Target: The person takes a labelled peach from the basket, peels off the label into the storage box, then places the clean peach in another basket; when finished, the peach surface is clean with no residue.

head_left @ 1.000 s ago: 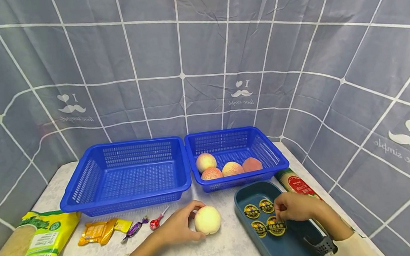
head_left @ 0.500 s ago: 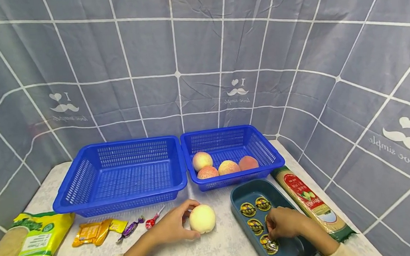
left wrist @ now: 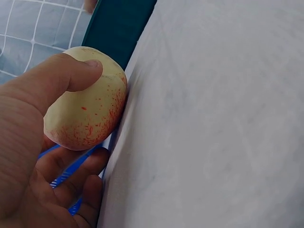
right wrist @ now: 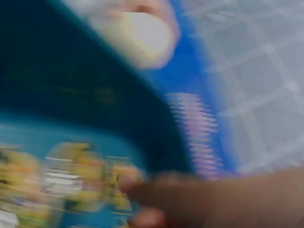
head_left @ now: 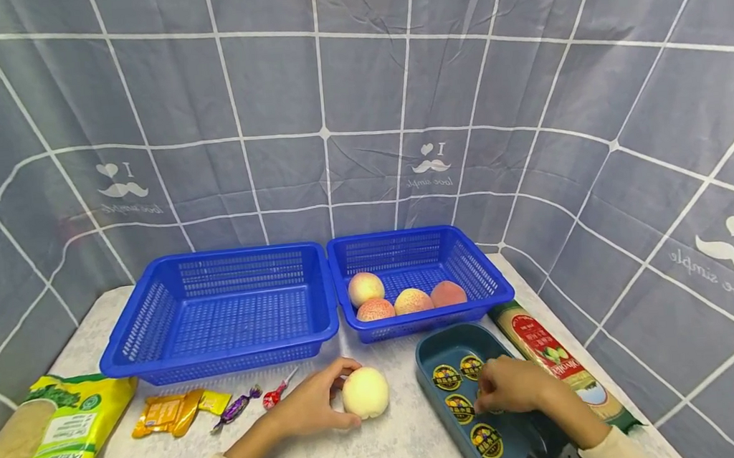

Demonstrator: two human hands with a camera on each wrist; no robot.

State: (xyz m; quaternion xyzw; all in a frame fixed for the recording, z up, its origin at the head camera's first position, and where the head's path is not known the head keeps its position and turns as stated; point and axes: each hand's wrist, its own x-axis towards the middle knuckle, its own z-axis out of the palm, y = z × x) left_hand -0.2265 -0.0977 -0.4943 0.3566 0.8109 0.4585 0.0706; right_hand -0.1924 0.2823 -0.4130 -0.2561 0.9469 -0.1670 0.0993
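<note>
My left hand (head_left: 322, 401) grips a pale peach (head_left: 365, 393) just above the table, or resting on it; I cannot tell which. In the left wrist view the thumb (left wrist: 80, 73) lies across the peach (left wrist: 95, 109), which has red specks, while fingers curl behind it. Inside the dark teal tray (head_left: 429, 343), my right hand (head_left: 515, 384) has its fingers bent down among round black-and-gold stickers (head_left: 487, 441). A bit of gold shows under its fingertips. Blur in the right wrist view hides whether a sticker (right wrist: 121, 185) is pinched there.
Behind stand two blue baskets: a larger bare one (head_left: 245, 325) and a smaller one (head_left: 420, 240) holding several peaches (head_left: 413, 300). Wrapped candies (head_left: 168, 413) and a lollipop (head_left: 273, 396) lie left, near a yellow bag (head_left: 66, 439). A noodle pack (head_left: 555, 358) lies right of the tray.
My right hand carried a sticker toward the near part of the tray and let it go there, then moved back a little. The left hand keeps its grip on the peach.
</note>
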